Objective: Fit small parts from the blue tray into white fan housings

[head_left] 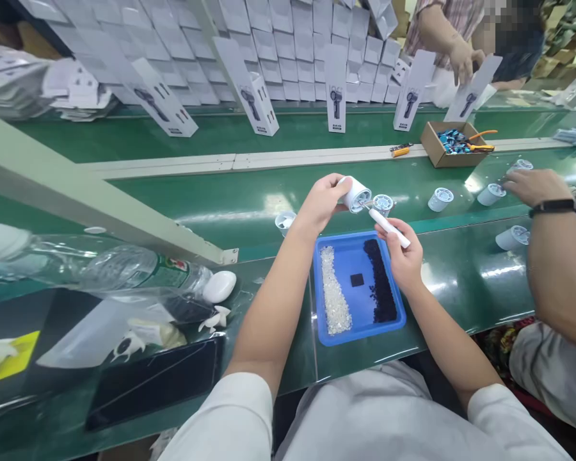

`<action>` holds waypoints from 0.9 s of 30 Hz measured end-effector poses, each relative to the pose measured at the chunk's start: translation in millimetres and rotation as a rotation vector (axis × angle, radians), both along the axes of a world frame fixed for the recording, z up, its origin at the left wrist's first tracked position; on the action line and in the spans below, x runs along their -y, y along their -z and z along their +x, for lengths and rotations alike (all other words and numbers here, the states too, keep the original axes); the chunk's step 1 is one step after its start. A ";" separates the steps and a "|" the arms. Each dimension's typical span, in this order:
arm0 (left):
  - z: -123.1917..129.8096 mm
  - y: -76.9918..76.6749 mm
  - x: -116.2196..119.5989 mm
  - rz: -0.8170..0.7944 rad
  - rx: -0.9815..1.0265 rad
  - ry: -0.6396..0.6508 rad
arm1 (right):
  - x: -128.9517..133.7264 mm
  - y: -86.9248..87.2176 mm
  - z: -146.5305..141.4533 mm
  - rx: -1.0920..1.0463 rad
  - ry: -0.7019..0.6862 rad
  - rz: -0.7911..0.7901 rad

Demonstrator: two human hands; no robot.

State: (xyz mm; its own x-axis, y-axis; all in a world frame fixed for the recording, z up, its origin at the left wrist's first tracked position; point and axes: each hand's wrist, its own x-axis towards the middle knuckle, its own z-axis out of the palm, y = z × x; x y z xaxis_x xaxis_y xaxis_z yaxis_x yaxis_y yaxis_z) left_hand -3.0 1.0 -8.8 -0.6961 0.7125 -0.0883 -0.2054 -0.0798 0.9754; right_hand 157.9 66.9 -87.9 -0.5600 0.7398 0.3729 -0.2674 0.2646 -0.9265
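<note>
My left hand [322,203] is closed around a white cylindrical housing [349,192], tilted so its open, ribbed end faces my right hand. In my right hand [405,256] is a slim white-handled tool [388,228], its thin metallic tip at the housing's open end. Whether the tip touches inside is too small to tell. Just behind the tool, a similar housing [383,203] stands upright on the green bench. Below my hands lies a blue tray [360,337] with a strip of clear small pieces [335,294], a strip of black ones [383,282] and a dark square [357,280].
A co-worker's hand [537,187] is among several white housings [440,199] at right. A cardboard box [441,155] with orange-handled pliers [480,147] stands behind. Printed white boxes [336,96] line the back. A slanted metal post [125,205] and plastic bottle [125,264] occupy the left.
</note>
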 end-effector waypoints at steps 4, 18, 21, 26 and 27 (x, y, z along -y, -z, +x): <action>5.4 -1.1 -1.8 -0.029 -0.033 0.029 | 0.0 1.1 0.2 -0.007 -0.005 -0.026; 29.9 -2.0 -12.7 0.014 -0.175 -0.168 | 0.3 1.7 2.7 0.173 0.018 0.147; 44.0 1.2 -18.1 0.137 -0.198 -0.332 | 4.9 0.9 4.6 0.324 -0.114 0.229; 58.2 6.6 -22.9 0.193 -0.104 -0.362 | 7.5 6.3 6.9 0.278 -0.164 0.179; 59.3 7.4 -23.5 0.203 -0.080 -0.356 | 6.9 7.7 6.8 0.259 -0.169 0.155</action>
State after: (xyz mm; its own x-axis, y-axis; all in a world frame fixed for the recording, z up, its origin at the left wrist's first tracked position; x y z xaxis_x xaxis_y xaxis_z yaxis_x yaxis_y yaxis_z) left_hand 56.3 24.5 -16.2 -0.9010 0.4236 0.0936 -0.0544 -0.3244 0.9443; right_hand 164.7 60.1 -95.5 -0.7605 0.5743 0.3029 -0.0808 0.3792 -0.9218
